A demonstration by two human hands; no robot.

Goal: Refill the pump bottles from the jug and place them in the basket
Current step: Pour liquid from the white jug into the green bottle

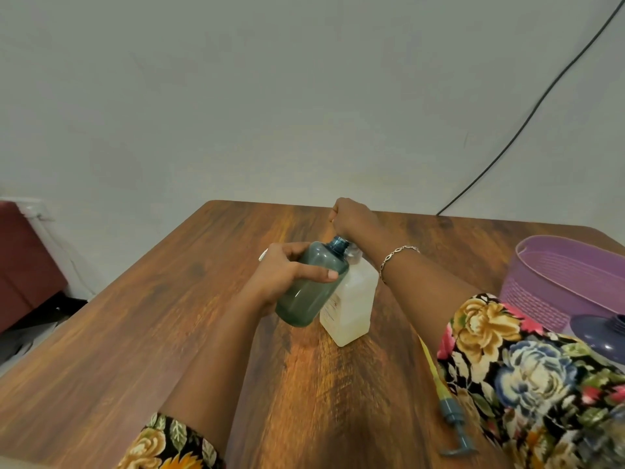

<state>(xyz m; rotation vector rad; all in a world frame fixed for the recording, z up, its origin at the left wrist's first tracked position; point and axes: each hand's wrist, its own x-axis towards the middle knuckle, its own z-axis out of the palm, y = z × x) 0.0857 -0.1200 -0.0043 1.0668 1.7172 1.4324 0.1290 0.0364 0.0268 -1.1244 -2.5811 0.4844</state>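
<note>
My left hand (287,275) grips a translucent teal pump bottle (311,292), tilted, with its neck open and no pump on it. Right beside it a white translucent jug (351,306) stands on the wooden table (169,316), touching the bottle. My right hand (351,216) is curled into a fist just above and behind the jug's top; what it holds, if anything, is hidden. The teal pump head (455,431) with its yellowish tube lies on the table near my right sleeve. The purple basket (571,275) stands at the right.
A dark purple rounded object (600,336) sits in front of the basket. A black cable (527,120) runs down the wall to the table's far edge. Dark red furniture (23,258) stands left of the table.
</note>
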